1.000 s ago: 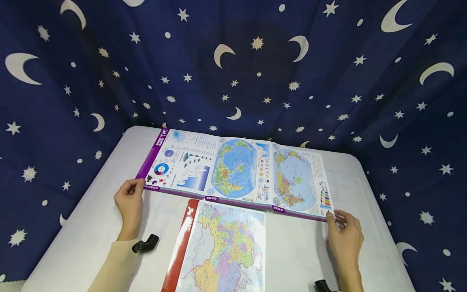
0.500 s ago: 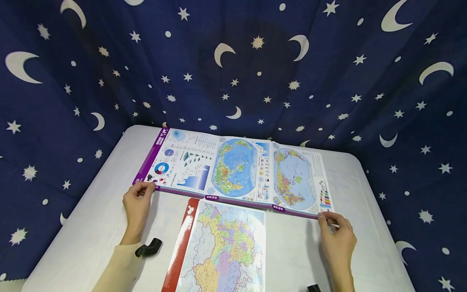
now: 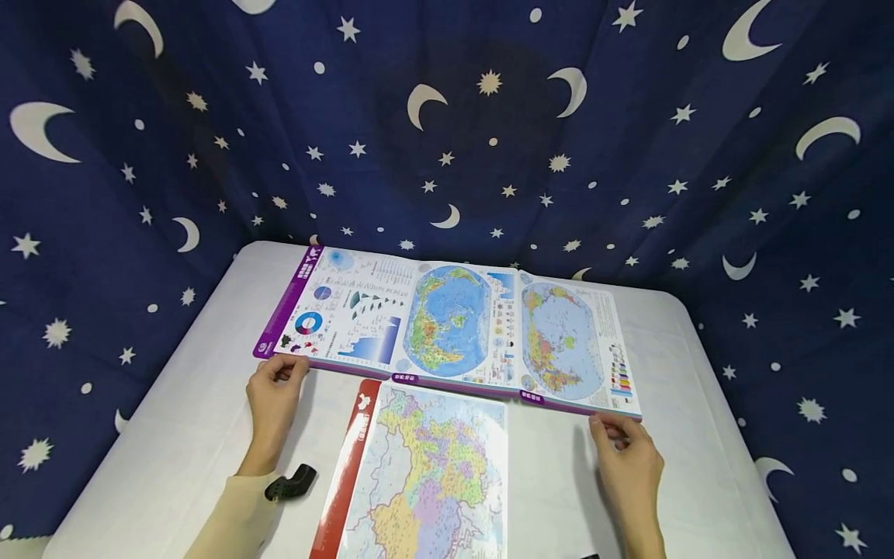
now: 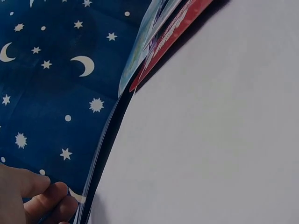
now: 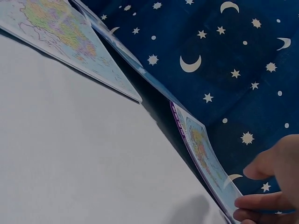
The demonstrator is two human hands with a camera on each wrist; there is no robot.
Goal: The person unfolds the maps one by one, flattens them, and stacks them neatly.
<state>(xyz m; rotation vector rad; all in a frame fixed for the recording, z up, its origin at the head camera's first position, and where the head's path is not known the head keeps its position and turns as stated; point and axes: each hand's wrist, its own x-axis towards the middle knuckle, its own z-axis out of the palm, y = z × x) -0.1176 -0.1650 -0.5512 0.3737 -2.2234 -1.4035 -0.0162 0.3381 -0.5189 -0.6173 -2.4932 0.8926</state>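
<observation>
While the long, glossy, purple-edged, three-panel map point(image 3: 447, 326) lies unfolded on the white-covered table point(image 3: 548, 473), our loosely bent left hand point(image 3: 273, 397) and right hand point(image 3: 630, 456), its thumb parted from the fingers, rest at its near edge, gripping nothing.

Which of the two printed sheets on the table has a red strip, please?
The map nearer the person; the wider, three-panel chart beyond it has a purple strip instead.

A dark blue curtain point(image 3: 461, 128), printed with pale moons, stars and dots, surrounds the white desk point(image 3: 545, 485) on three sides.
</observation>
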